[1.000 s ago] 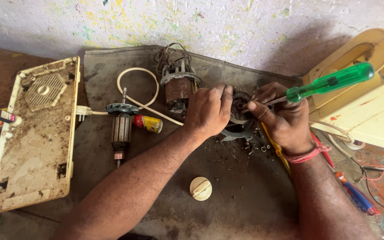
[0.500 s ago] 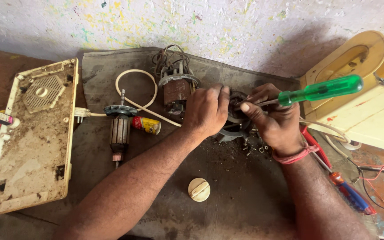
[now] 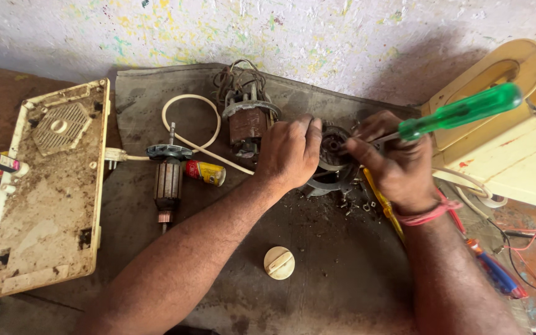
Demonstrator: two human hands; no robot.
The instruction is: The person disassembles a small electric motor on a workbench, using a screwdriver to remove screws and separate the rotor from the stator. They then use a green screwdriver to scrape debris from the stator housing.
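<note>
The round motor housing [image 3: 333, 149] sits mid-mat, pinned under my left hand [image 3: 290, 152], whose fingers curl over its rim and press it down. It looks like dark cast metal, greasy and ribbed, so I judge it heavy, stiff and a bit slippery; the outer rim is the place to hold, clear of the hub.

Going largest first: the cream plastic base panel [image 3: 44, 192] lies at the far left, caked with brown grime, its vent grille showing. The cream appliance body [image 3: 516, 142] lies on the right, smooth and rounded. Under everything is a dusty grey rubber mat [image 3: 317, 279], soft and flat.

Next, the stator [image 3: 247, 121], a rusty block with loose copper-coloured windings, near my left knuckles. The armature [image 3: 167, 177] lies to the left of it, a ridged cylinder.

My right hand [image 3: 398, 170] is closed around the green-handled screwdriver [image 3: 460, 111], translucent plastic, tip aimed into the housing.

Smallest: the cream knob [image 3: 278, 262], round with a raised bar, lying well apart.
</note>
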